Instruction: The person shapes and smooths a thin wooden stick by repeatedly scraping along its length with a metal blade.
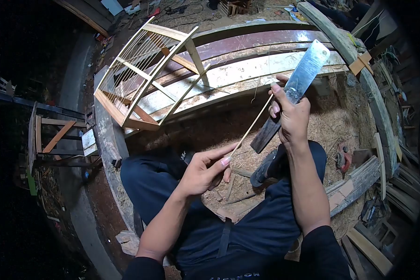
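My left hand (203,172) pinches a thin wooden stick (253,125) between thumb and fingers, above my lap. The stick slants up to my right hand (291,112), where its upper end meets the thumb. My right hand is closed round a broad-bladed knife (308,70), its shiny flat blade pointing up and away, with a hole near the end. The knife's dark handle (266,135) sticks out below the fist. Beyond my left hand, a wooden frame with thin parallel bars (147,77) stands tilted on the bench (233,95).
Heavy timber beams (373,107) border the spot at the right, and another beam (109,135) runs along the left. Shavings (331,123) cover the ground. A red tool (344,158) lies at the right, near stacked wood strips (406,200).
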The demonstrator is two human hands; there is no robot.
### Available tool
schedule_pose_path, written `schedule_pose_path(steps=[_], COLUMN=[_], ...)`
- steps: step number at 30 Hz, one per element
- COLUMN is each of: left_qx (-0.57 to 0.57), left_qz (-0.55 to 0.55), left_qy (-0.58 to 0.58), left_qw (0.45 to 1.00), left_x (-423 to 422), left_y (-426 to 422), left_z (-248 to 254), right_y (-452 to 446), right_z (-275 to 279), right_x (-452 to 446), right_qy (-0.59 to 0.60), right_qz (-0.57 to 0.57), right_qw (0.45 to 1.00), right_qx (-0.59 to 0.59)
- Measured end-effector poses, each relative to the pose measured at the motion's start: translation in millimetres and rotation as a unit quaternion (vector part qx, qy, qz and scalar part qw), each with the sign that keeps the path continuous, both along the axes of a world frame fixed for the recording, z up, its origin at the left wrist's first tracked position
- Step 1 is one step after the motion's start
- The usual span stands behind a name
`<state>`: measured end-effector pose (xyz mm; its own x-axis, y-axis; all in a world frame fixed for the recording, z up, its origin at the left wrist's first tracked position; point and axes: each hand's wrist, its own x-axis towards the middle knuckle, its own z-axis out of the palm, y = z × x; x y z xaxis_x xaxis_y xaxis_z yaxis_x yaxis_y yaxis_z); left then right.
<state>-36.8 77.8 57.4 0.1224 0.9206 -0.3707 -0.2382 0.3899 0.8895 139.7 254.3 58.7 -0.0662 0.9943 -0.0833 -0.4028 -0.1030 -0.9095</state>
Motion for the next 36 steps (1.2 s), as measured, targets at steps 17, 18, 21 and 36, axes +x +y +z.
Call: schedule_pose_path(steps=[17, 18, 21, 36], left_qx=[0.032, 0.036, 0.032, 0.042], left_qz=[0.089, 0.106, 0.158, 0.211], left_qy=[-0.047, -0.047, -0.065, -0.146], left_qw=[0.994, 0.993, 0.985, 0.966], left_x=[-1, 0, -4, 5], left_y=[-4, -3, -5, -8], left_z=[5, 7, -3, -1], right_y=[-41, -49, -75, -94], right_z=[-17, -13, -16, -19], right_x=[-9, -13, -22, -20], right_qy=[-0.292, -0.302, -0.303, -0.362], right_qz=[0.12, 0.128, 0.154, 0.131], right_qw=[0.898, 0.888, 0.86, 0.837], right_qx=[0.305, 0.321, 0.382, 0.388])
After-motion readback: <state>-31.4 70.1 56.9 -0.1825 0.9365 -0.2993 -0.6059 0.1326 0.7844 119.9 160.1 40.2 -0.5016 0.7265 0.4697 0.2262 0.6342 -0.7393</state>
